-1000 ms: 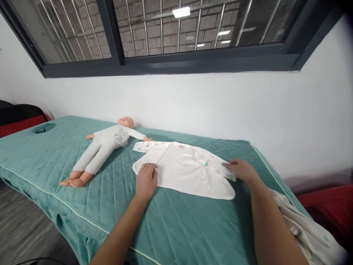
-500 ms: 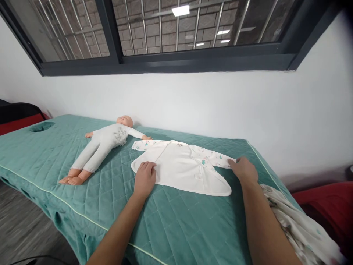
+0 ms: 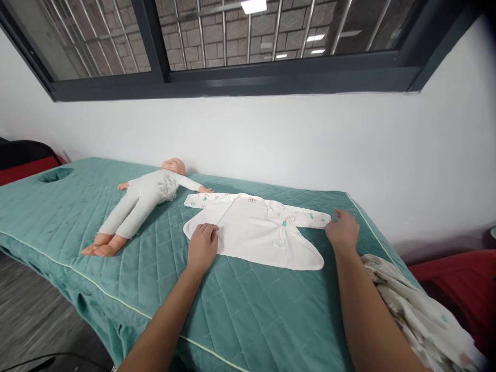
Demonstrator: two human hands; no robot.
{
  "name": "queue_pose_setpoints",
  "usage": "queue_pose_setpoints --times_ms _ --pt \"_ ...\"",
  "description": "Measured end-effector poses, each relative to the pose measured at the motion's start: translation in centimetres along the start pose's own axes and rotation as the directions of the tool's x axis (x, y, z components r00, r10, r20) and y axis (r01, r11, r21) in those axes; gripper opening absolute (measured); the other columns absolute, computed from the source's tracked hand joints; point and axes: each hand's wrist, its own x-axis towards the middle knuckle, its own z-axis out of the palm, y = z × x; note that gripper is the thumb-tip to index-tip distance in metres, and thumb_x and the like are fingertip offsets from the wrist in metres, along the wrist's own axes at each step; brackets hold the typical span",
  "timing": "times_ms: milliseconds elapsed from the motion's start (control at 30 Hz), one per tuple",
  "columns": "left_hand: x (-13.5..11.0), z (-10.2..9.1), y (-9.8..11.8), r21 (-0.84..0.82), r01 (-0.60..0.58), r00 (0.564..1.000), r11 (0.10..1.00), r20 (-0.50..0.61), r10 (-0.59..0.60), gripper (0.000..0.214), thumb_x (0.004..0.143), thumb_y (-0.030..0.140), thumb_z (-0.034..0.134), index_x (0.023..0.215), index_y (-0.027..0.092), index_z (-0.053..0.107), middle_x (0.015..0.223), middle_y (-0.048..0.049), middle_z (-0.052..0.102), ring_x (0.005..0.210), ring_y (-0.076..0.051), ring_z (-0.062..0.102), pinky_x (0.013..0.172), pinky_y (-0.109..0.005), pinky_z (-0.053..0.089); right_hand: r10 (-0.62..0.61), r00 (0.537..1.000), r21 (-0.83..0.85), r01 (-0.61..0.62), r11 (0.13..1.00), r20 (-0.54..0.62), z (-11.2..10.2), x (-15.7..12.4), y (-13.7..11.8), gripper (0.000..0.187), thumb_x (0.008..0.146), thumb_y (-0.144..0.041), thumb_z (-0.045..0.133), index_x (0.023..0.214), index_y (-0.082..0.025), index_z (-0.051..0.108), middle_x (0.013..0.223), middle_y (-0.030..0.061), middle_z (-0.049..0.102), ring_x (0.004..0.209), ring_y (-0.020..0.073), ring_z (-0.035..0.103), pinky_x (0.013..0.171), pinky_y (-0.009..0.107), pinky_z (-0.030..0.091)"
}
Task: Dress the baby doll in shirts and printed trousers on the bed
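A white long-sleeved baby top [image 3: 251, 232] with small coloured prints on its sleeves lies spread on the green quilted cover [image 3: 263, 315]. At its lower left edge is my left hand [image 3: 203, 245], fingers bent together and thumb close beside them, closed on the hem. My right hand [image 3: 343, 231] is just beside the cuff of the right sleeve, with the thumb side near the cuff and the fingers apart from the cloth. A baby doll [image 3: 143, 199] in a white fabric body lies on its back to the left, one hand close to the left sleeve.
Crumpled patterned cloth [image 3: 414, 310] lies by my right forearm at the bed's right edge. Red seating [image 3: 461, 279] stands beyond it. A white wall [image 3: 271, 139] and a dark-framed window [image 3: 287, 80] run behind the bed. The cover has a hole [image 3: 56, 175] at the far left.
My right hand has let go of the sleeve cuff and moved slightly right, and the sleeve now lies flatter. My left hand stays on the hem. The view has tilted slightly.
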Motion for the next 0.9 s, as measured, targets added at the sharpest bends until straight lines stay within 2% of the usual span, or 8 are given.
queue_pose_setpoints --times_ms 100,167,333,400,533,667,800,900 --pt "0.0 0.0 0.0 0.000 -0.003 1.000 1.000 0.010 0.003 0.023 0.084 0.010 0.045 0.094 0.019 0.063 0.096 -0.0060 0.069 0.101 -0.025 0.057 0.090 -0.039 0.047 -0.116 0.993 -0.040 0.117 0.992 0.030 -0.5 -1.0 -2.4 0.037 0.082 -0.026 0.051 0.115 -0.013 0.060 0.120 0.0178 0.060 0.118 0.0312 0.052 0.102 0.047 0.038" --pt "0.0 0.0 -0.1 -0.001 -0.003 1.000 1.000 0.011 0.003 0.023 0.084 0.010 0.045 0.094 0.019 0.063 0.097 -0.0059 0.069 0.101 -0.024 0.057 0.090 -0.039 0.047 -0.204 0.966 0.031 0.202 0.979 0.158 -0.8 -2.1 -4.5 0.038 0.085 -0.037 0.052 0.117 -0.016 0.059 0.118 0.0132 0.062 0.108 0.0261 0.057 0.098 0.040 0.042" --pt "0.0 0.1 -0.2 -0.013 0.009 1.000 1.000 0.001 -0.009 0.022 0.084 0.011 0.045 0.093 0.020 0.063 0.096 -0.0061 0.068 0.100 -0.024 0.058 0.087 -0.039 0.048 -0.407 0.753 0.093 0.424 0.901 0.517 -0.7 -5.4 -8.7 0.056 0.079 -0.053 0.064 0.124 -0.022 0.056 0.122 0.0092 0.060 0.112 0.0263 0.053 0.093 0.037 0.043" --pt "0.0 0.1 -0.3 -0.020 0.018 1.000 1.000 -0.006 -0.018 0.022 0.084 0.012 0.045 0.092 0.020 0.064 0.096 -0.0063 0.068 0.099 -0.024 0.058 0.087 -0.038 0.048 -0.423 0.727 0.039 0.480 0.876 0.540 -0.5 -6.3 -9.5 0.051 0.078 -0.051 0.066 0.120 -0.023 0.058 0.123 0.0093 0.058 0.116 0.0277 0.051 0.091 0.037 0.043" --pt "0.0 0.1 -0.3 -0.031 0.042 0.999 0.999 -0.014 -0.043 0.022 0.084 0.013 0.045 0.091 0.020 0.064 0.094 -0.0063 0.067 0.096 -0.023 0.059 0.086 -0.038 0.048 -0.342 0.799 0.022 0.382 0.924 0.495 -0.1 -6.3 -10.1 0.026 0.087 -0.038 0.052 0.103 -0.022 0.065 0.113 0.0094 0.063 0.108 0.0254 0.056 0.084 0.033 0.043" --pt "0.0 -0.1 -0.2 -0.048 0.079 0.997 0.996 -0.005 -0.079 0.021 0.084 0.015 0.046 0.092 0.020 0.065 0.093 -0.0056 0.068 0.095 -0.023 0.059 0.085 -0.037 0.048 -0.143 0.897 0.027 0.145 0.989 0.418 0.4 -4.6 -9.6 0.032 0.090 -0.036 0.042 0.103 -0.018 0.066 0.101 0.0108 0.069 0.097 0.0244 0.062 0.083 0.033 0.043" --pt "0.0 -0.1 -0.2 -0.052 0.095 0.995 0.994 -0.003 -0.096 0.021 0.084 0.015 0.046 0.091 0.019 0.065 0.093 -0.0060 0.067 0.095 -0.023 0.059 0.084 -0.037 0.048 0.003 0.917 0.022 -0.013 1.000 0.399 0.8 -2.5 -7.9 0.035 0.086 -0.035 0.045 0.109 -0.016 0.064 0.095 0.0093 0.072 0.083 0.0211 0.065 0.071 0.029 0.046" --pt "0.0 -0.1 -0.2 -0.041 0.076 0.997 0.996 -0.002 -0.076 0.022 0.084 0.013 0.045 0.091 0.019 0.065 0.093 -0.0058 0.068 0.095 -0.023 0.059 0.085 -0.037 0.048 0.047 0.930 -0.014 -0.045 0.999 0.365 0.5 -1.7 -6.8 0.035 0.081 -0.025 0.049 0.111 -0.014 0.063 0.096 0.0118 0.071 0.088 0.0239 0.064 0.077 0.032 0.047"
